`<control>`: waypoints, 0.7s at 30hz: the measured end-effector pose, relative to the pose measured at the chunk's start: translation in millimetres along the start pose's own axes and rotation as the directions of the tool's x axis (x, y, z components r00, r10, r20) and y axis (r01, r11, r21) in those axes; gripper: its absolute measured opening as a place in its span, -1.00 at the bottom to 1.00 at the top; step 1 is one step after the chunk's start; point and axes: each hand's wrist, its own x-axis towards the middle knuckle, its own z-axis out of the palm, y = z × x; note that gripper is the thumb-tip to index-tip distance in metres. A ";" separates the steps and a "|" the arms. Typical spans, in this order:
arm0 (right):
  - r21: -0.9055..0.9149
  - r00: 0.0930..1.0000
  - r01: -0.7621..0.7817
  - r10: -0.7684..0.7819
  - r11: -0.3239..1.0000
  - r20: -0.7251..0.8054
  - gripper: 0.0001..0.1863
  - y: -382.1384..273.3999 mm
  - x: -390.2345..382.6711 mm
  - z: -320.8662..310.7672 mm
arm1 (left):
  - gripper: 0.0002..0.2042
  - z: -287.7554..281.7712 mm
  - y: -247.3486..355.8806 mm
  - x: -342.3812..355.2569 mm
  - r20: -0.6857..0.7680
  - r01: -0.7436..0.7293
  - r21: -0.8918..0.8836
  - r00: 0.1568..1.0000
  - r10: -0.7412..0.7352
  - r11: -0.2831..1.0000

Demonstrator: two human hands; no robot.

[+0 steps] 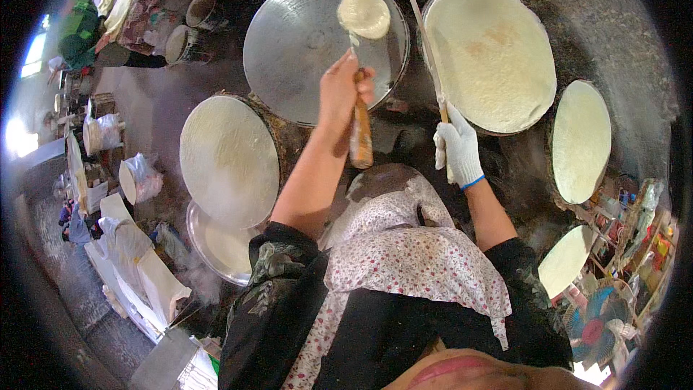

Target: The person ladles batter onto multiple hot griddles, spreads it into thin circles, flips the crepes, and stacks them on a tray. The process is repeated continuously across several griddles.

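Observation:
My bare left hand (345, 94) is wrapped round a wooden-handled tool (362, 137) over a dark round griddle (289, 50). The tool's far end meets a round mass of pale batter (363, 14), which hides its head. In a white glove with a blue cuff, my right hand (458, 146) closes on a long, thin spatula (426, 47). Its narrow blade points away from me, along the left edge of a second griddle covered by a large pale flatbread (487, 58) with light brown patches at its middle.
Pale sheets cover more round griddles: a steaming one (229, 162) at left, another (582, 141) at right and one (567, 261) nearer right. A rimmed round pan (220, 245) sits near left. A fan (595, 325) stands at lower right, and white cloth (137, 260) lies at left.

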 end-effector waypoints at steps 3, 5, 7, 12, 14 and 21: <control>-0.054 0.998 0.005 -0.008 0.999 -0.058 -0.30 15.6 -4.7 1.2 | -0.60 9.1 -39.9 6.4 -0.047 -0.183 0.474 0.972 0.232 0.861; -0.077 0.993 -0.036 0.027 0.996 -0.119 -0.30 36.2 -2.7 -3.4 | -0.55 2.4 -53.0 17.7 0.085 -0.309 0.808 0.903 0.421 0.501; -0.108 0.988 0.056 -0.070 0.993 -0.138 -0.36 62.6 0.7 -9.0 | -0.54 -9.3 -57.2 34.6 0.355 -0.469 0.882 0.726 0.589 0.046; -0.347 0.917 0.221 -0.315 0.912 -0.245 -0.39 115.7 9.4 -7.4 | -0.52 -19.4 -58.6 96.4 0.491 -0.361 0.870 0.698 0.520 -0.337; -0.525 0.875 0.222 -0.405 0.822 -0.264 -0.40 119.3 20.7 3.1 | -0.53 -25.9 -50.5 123.5 0.542 -0.363 0.840 0.604 0.585 -0.404; -0.717 0.744 0.410 -0.661 0.563 -0.094 -0.50 75.7 73.9 15.5 | -0.63 -98.1 5.1 102.9 0.121 -0.374 0.924 0.484 0.866 0.080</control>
